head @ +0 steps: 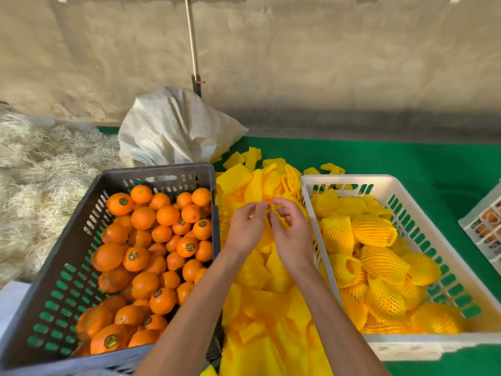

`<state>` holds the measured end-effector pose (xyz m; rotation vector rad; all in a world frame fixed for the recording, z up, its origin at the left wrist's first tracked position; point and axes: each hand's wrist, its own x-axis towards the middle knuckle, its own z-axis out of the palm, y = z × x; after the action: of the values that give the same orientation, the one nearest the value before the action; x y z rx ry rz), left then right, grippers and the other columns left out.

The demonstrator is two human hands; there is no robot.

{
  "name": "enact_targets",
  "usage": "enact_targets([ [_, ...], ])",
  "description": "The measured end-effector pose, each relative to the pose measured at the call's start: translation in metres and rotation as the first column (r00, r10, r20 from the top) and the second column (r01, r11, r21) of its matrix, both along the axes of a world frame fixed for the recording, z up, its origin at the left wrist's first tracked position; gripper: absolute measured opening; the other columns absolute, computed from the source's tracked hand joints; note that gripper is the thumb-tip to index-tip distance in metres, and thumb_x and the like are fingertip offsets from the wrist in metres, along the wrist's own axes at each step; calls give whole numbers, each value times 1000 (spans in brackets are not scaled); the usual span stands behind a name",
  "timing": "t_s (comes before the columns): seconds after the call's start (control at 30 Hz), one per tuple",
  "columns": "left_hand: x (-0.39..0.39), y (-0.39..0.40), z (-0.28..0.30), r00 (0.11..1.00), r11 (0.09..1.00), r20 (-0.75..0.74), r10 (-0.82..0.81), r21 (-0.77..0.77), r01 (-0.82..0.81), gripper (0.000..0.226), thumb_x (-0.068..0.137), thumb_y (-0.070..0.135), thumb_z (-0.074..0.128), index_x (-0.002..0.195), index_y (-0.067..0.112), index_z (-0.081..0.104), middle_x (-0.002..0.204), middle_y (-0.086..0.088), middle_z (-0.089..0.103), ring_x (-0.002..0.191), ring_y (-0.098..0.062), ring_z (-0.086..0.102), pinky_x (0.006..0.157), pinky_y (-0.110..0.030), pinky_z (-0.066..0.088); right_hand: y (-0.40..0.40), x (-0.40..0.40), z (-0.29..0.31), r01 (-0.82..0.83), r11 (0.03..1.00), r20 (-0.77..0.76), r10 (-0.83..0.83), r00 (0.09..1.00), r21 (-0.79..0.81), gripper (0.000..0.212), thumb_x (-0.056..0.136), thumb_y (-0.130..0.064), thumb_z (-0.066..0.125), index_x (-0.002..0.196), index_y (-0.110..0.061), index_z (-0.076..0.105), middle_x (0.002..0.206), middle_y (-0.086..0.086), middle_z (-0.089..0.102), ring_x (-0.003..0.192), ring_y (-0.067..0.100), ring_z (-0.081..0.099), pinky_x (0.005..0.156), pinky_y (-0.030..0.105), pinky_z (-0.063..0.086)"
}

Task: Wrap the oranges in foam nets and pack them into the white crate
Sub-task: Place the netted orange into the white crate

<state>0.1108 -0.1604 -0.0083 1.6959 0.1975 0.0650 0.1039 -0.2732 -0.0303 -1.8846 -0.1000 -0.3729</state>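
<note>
A: Left hand and right hand raised together over the pile of loose foam nets; fingertips nearly meeting, curled round a single yellow net pinched between them. Exact grip on the net partly hidden by the fingers.

B: Probably teasing the sleeve open, ready to take a fruit. No orange in either hand.

A: Unwrapped oranges heaped in the dark crate at left, tilted toward the worker, apparently for easy reach by the left hand.

B: White crate at right, already holding a good number of wrapped oranges, piled loosely rather than in rows. Room remaining toward the far end.

A: Net pile placed between the two crates, touching both: supply at left, wrapping stock in the middle, finished goods at right. A sensible left-to-right flow, judging by the layout.

B: Green surface beneath everything. White sack beyond the dark crate, pale straw-like packing at far left, corner of another light crate at the right edge.

A: Task well underway but far from done, given the full dark crate.

B: Next step, presumably: net stretched wide, then an orange fetched from the left.
</note>
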Motion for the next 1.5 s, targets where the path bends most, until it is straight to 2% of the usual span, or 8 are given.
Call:
enact_targets([
  [0.3, -14, 56, 24, 935, 942, 170, 311, -188, -279, 19, 99, 18, 67, 114, 18, 79, 108, 6, 78, 103, -9, 70, 93, -30, 57, 63, -3, 35, -109, 945, -2, 116, 993, 309, 27, 95, -27, 70, 122, -25, 66, 113, -11, 70, 112, 5, 63, 91, 21, 55],
  [0.77, 7, 152, -27, 920, 864, 37, 390, -360, -352, 25, 103, 38, 62, 109, 21, 80, 107, 1, 79, 100, -14, 75, 86, -33, 58, 131, 24, 10, -84, 968, -101, 62, 993, -236, 17, 98, -24, 64, 105, -11, 72, 92, 0, 72, 77, 6, 58, 58, 4, 37],
  [0.87, 22, 169, -63, 915, 916, -43, 400, 7, -401, 29, 107, 31, 53, 119, 14, 73, 117, -3, 74, 111, -24, 70, 91, -41, 58, 141, 32, 8, -16, 951, -49, 1, 999, -307, 14, 97, -26, 65, 102, -12, 68, 88, -4, 63, 78, 9, 55, 59, 3, 33],
  [1.0, 39, 178, -117, 918, 763, -365, 155, 635, 124, 33, 98, 20, 63, 127, 6, 61, 128, -18, 64, 118, -36, 61, 96, -42, 52, 148, 43, 5, -27, 937, -48, 11, 999, -349, 14, 98, -28, 64, 100, -14, 66, 89, -6, 59, 79, 9, 52, 60, 4, 32],
  [1.1, 42, 177, -135, 865, 590, -467, 184, 756, 283, 52, 101, 20, 58, 150, 19, 41, 155, -9, 40, 142, -36, 41, 107, -48, 46, 148, 50, -1, -34, 941, -67, 12, 998, -336, 16, 98, -29, 63, 98, -14, 66, 90, -3, 65, 81, 12, 58, 63, 8, 34],
  [1.23, 35, 181, -143, 867, 529, -445, 222, 803, 276, 61, 101, 12, 58, 156, 22, 33, 157, -8, 37, 129, -33, 57, 89, -42, 58, 147, 52, -3, -51, 943, -84, 24, 996, -328, 15, 98, -29, 63, 99, -15, 67, 91, -2, 67, 83, 13, 62, 67, 19, 43],
  [1.37, 36, 186, -116, 876, 632, -387, 289, 764, 129, 40, 94, 30, 71, 126, 13, 53, 127, -11, 56, 111, -32, 64, 79, -42, 57, 144, 51, 1, -72, 938, -80, 48, 996, -340, 16, 99, -27, 61, 106, -15, 68, 94, -1, 66, 86, 14, 61, 71, 19, 43],
  [1.5, 29, 193, -61, 884, 930, -337, 325, 285, -233, 41, 80, 44, 85, 76, 13, 57, 77, -9, 58, 64, -19, 58, 57, -34, 47, 139, 42, 6, -72, 932, -85, 45, 995, -356, 25, 99, -26, 60, 76, -18, 58, 76, -2, 54, 72, 14, 50, 57, 16, 27],
])
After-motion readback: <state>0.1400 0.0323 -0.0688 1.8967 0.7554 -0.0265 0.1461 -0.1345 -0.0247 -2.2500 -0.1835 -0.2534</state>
